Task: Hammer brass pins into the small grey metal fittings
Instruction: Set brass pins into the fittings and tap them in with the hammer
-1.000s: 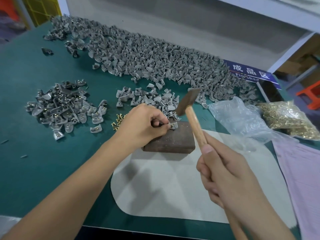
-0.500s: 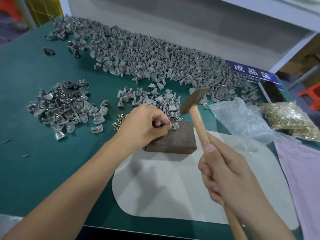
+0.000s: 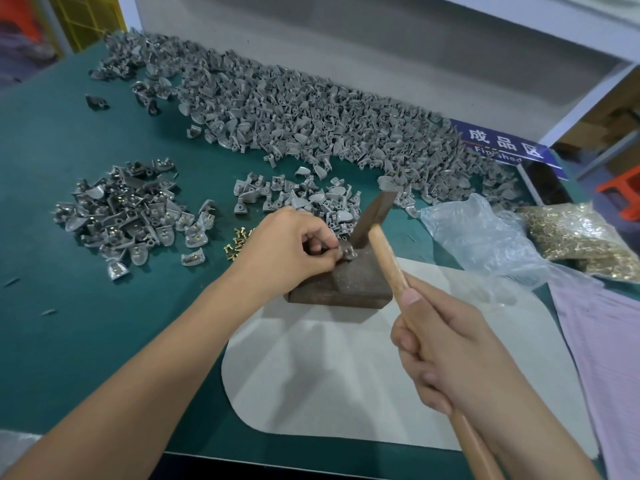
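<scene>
My left hand (image 3: 291,251) pinches a small grey fitting (image 3: 347,252) on the top of a dark metal block (image 3: 349,284). My right hand (image 3: 446,351) grips the wooden handle of a hammer (image 3: 388,261). The hammer head (image 3: 372,216) is down at the fitting, just right of my left fingertips. A few loose brass pins (image 3: 237,242) lie on the green table left of my left hand. The pin in the held fitting is hidden by my fingers.
A long heap of plain grey fittings (image 3: 311,123) runs along the back. A pile of fittings with brass pins (image 3: 128,216) lies at the left. A small cluster (image 3: 298,199) sits behind the block. A clear bag (image 3: 485,237) and a bag of brass pins (image 3: 581,237) lie right. A white mat (image 3: 346,375) lies under the block.
The hammer head has swung down from above the block to the fitting. My left hand has kept its pinch on the fitting.
</scene>
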Demonstrator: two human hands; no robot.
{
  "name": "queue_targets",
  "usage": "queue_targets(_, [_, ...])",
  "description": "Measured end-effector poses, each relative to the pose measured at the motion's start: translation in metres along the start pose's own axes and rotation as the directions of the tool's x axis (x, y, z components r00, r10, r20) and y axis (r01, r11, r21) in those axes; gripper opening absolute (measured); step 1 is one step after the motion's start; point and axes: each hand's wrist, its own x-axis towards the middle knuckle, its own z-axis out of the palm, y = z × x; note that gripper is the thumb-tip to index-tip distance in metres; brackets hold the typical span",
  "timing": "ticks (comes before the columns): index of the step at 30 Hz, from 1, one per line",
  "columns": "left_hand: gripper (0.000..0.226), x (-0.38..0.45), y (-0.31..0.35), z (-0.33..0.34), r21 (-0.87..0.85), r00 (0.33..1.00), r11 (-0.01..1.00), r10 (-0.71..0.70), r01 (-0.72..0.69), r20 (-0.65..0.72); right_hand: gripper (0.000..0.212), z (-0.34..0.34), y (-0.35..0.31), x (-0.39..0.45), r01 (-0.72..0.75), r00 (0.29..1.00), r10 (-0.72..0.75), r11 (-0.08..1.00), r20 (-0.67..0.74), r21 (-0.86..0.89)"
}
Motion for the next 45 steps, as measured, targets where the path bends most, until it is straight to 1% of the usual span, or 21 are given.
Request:
queue_targets(4, [0.009,0.001,0.001,0.001,0.002,1.0,1.0,0.017,-0.017,0.001,0.033,0.0,-0.005,-0.003,0.134,0.991,-0.135,0.991,-0.022,-0.027])
queue_targets(5, [0.008,0.001,0.002,0.0,0.005,1.0,1.0,0.019,-0.019,0.003,0.034,0.001,-0.003,-0.003,0.141,0.99,-0.142,0.989,-0.016,-0.037])
queue_targets(8, [0.009,0.0,0.002,-0.002,-0.02,1.0,1.0,0.019,-0.019,0.0,0.033,0.001,0.004,-0.003,0.068,0.998,-0.068,0.997,0.001,-0.043])
queue_targets(9, [0.009,0.0,0.002,-0.002,-0.024,1.0,1.0,0.016,-0.016,0.0,0.032,0.001,0.005,-0.004,0.067,0.998,-0.068,0.997,-0.006,-0.038])
queue_targets(11, [0.009,0.0,0.003,-0.002,-0.019,1.0,1.0,0.015,-0.015,-0.004,0.026,0.001,0.005,-0.007,0.125,0.991,-0.126,0.992,-0.044,-0.018])
queue_targets(13, [0.008,0.0,0.004,-0.002,-0.006,1.0,1.0,0.014,-0.014,-0.004,0.028,0.001,0.005,-0.008,0.174,0.983,-0.174,0.985,-0.063,-0.013])
queue_targets(16, [0.008,0.0,0.003,-0.002,-0.03,1.0,0.999,0.014,-0.014,-0.001,0.028,-0.003,0.007,-0.003,0.115,0.993,-0.117,0.992,-0.021,-0.058])
queue_targets(18, [0.008,-0.001,0.004,-0.003,-0.038,1.0,0.999,0.015,-0.015,0.004,0.033,-0.007,0.007,-0.002,0.081,0.997,-0.082,0.993,-0.014,-0.083])
queue_targets(22, [0.008,0.0,0.004,-0.004,-0.031,1.0,0.999,0.011,-0.01,0.009,0.032,-0.007,0.002,-0.005,0.15,0.985,-0.153,0.988,-0.081,-0.044])
queue_targets(24, [0.01,0.0,0.004,-0.003,-0.03,1.0,1.0,0.008,-0.008,0.007,0.033,-0.004,0.0,-0.007,0.141,0.988,-0.143,0.989,-0.058,-0.034])
queue_targets(27, [0.017,0.0,0.002,-0.002,-0.054,1.0,0.999,0.001,0.0,0.017,0.034,-0.002,0.004,-0.006,0.041,0.999,-0.04,0.998,0.028,-0.048])
queue_targets(29, [0.017,0.001,0.002,-0.001,-0.059,1.0,0.998,0.003,-0.002,0.02,0.034,-0.006,0.005,-0.006,-0.004,0.999,0.006,0.999,0.045,-0.042])
queue_targets(30, [0.014,0.001,0.001,-0.001,-0.056,1.0,0.998,0.001,0.001,0.022,0.033,-0.008,0.005,-0.006,0.002,1.0,-0.001,0.999,0.029,-0.032])
queue_targets(32, [0.012,0.001,0.0,-0.001,-0.035,1.0,0.999,0.001,0.0,0.03,0.033,-0.013,0.006,-0.004,0.056,0.996,-0.058,0.998,-0.064,-0.03])
queue_targets(33, [0.011,0.001,-0.001,0.0,-0.023,0.999,1.0,0.003,-0.002,0.032,0.035,-0.016,0.01,-0.002,0.09,0.987,-0.097,0.994,-0.128,-0.056])
queue_targets(35, [0.011,0.001,-0.001,0.0,0.0,1.0,1.0,0.004,-0.004,0.03,0.041,-0.022,0.022,0.006,0.105,0.951,-0.156,0.975,-0.266,-0.195])
queue_targets(37, [0.009,0.0,-0.001,0.002,0.031,0.999,0.999,0.018,-0.019,0.028,0.042,-0.028,0.037,0.015,0.034,0.92,-0.182,0.919,-0.346,-0.393])
queue_targets(39, [0.01,-0.002,0.001,0.004,0.058,0.999,0.998,0.038,-0.04,0.027,0.049,-0.033,0.05,0.022,-0.079,0.921,-0.141,0.843,-0.362,-0.532])
queue_targets(42, [0.011,-0.004,0.004,0.004,0.087,0.997,0.993,0.077,-0.077,-0.002,0.052,-0.033,0.057,0.025,-0.164,0.912,-0.115,0.778,-0.394,-0.607])
queue_targets(44, [0.013,-0.004,0.009,0.003,0.095,0.994,0.991,0.097,-0.093,-0.048,0.05,-0.031,0.055,0.024,-0.172,0.907,-0.174,0.677,-0.382,-0.716])
queue_targets(45, [0.014,-0.005,0.011,0.002,0.085,0.992,0.992,0.1,-0.093,-0.077,0.048,-0.03,0.054,0.024,-0.161,0.89,-0.24,0.629,-0.387,-0.761])
